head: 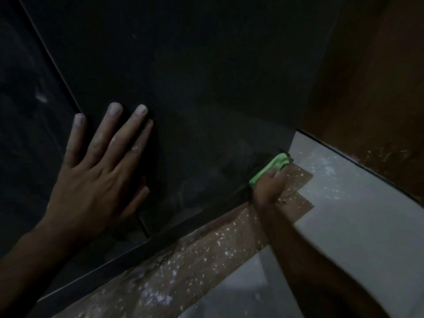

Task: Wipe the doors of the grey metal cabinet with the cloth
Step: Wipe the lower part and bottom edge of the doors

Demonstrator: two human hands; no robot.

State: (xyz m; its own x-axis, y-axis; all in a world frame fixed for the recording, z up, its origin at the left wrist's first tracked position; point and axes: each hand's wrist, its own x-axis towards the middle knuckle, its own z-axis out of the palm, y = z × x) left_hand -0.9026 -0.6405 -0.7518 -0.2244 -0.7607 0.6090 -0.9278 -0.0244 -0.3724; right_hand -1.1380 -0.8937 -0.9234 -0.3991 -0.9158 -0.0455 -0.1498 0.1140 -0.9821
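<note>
The dark grey metal cabinet door fills most of the view, dusty and dimly lit. My left hand lies flat against the door near its left edge, fingers spread and straight. My right hand grips a green cloth and holds it against the door's lower right corner, close to the floor. The fingers around the cloth are partly hidden by the back of the hand. A second door panel shows at the left, past a seam.
A brown cardboard sheet speckled with white spots lies on the pale floor along the cabinet's base. A brown wooden surface stands at the right, close to the cabinet's side.
</note>
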